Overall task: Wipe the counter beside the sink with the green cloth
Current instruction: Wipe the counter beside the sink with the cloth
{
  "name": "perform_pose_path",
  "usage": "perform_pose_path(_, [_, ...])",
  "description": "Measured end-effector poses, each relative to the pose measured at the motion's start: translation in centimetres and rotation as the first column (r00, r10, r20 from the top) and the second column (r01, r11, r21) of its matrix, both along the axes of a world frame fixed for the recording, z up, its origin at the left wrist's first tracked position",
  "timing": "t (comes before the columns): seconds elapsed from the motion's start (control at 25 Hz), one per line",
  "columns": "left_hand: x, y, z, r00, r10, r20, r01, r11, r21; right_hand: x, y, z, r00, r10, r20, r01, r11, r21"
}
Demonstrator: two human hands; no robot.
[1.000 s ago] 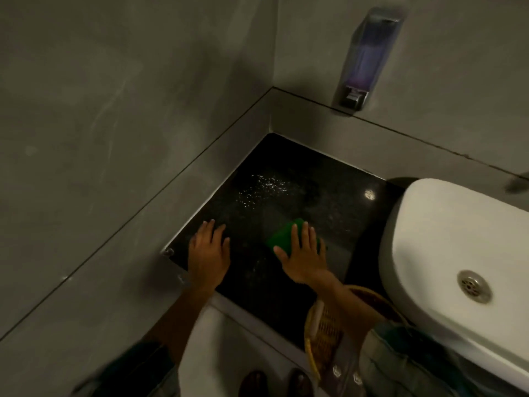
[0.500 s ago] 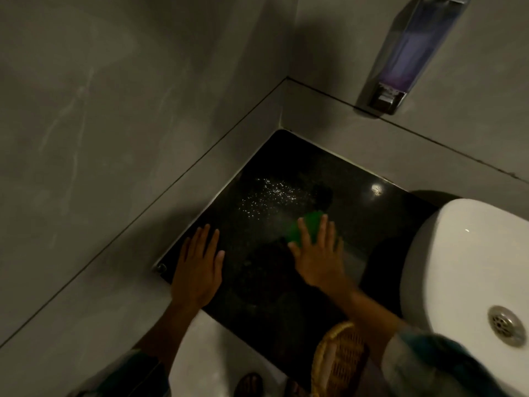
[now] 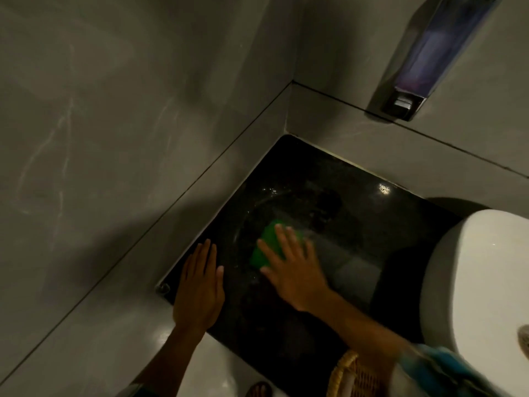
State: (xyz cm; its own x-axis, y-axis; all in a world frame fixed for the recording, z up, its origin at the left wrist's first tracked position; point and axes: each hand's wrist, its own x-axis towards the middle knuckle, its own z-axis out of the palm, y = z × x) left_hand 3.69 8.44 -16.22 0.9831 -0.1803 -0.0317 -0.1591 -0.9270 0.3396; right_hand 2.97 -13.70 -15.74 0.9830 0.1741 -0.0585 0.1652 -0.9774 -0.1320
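Note:
The black stone counter (image 3: pixel 337 179) fills the corner between two grey walls, left of the white sink (image 3: pixel 481 276). The green cloth (image 3: pixel 264 245) lies flat on the counter's middle. My right hand (image 3: pixel 292 265) presses down on it with fingers spread, covering its right part. My left hand (image 3: pixel 200 285) rests flat on the counter's left front edge, holding nothing. A few wet specks (image 3: pixel 272 191) glint beyond the cloth.
A soap dispenser (image 3: pixel 429 55) hangs on the back wall above the counter. A woven basket (image 3: pixel 349 376) stands below the counter's front edge. The sink's drain (image 3: pixel 524 340) shows at the right border. A foot (image 3: pixel 259 390) is on the floor.
My right hand slid the green cloth leftward and nearer, across the patch of wet specks, most of which are gone. The camera moved closer and my left hand stayed planted.

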Motion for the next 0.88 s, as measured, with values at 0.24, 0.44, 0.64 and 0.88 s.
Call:
perform_pose_path(0.24, [0.1,-0.1,0.0,1.0,0.0,0.011,0.0,1.0,-0.028,10.9,-8.3,1.5,0.807,-0.582,-0.099,0.591,0.798,0.117])
perform_pose_path(0.44, [0.0,0.2,-0.1,0.998,0.064,-0.018,-0.066,0.995,-0.077,7.9,3.4,0.7,0.995,0.089,-0.056,-0.084,0.993,0.088])
perform_pose_path(0.64, [-0.2,-0.1,0.1,0.997,0.077,-0.012,-0.078,0.994,-0.081,-1.7,-5.3,-0.6,0.99,0.123,0.071,-0.12,0.992,-0.046])
perform_pose_path(0.88, [-0.2,-0.3,-0.1,0.997,0.08,0.004,-0.08,0.995,-0.055,9.5,-12.1,1.4,0.666,-0.721,-0.191,0.746,0.649,0.15])
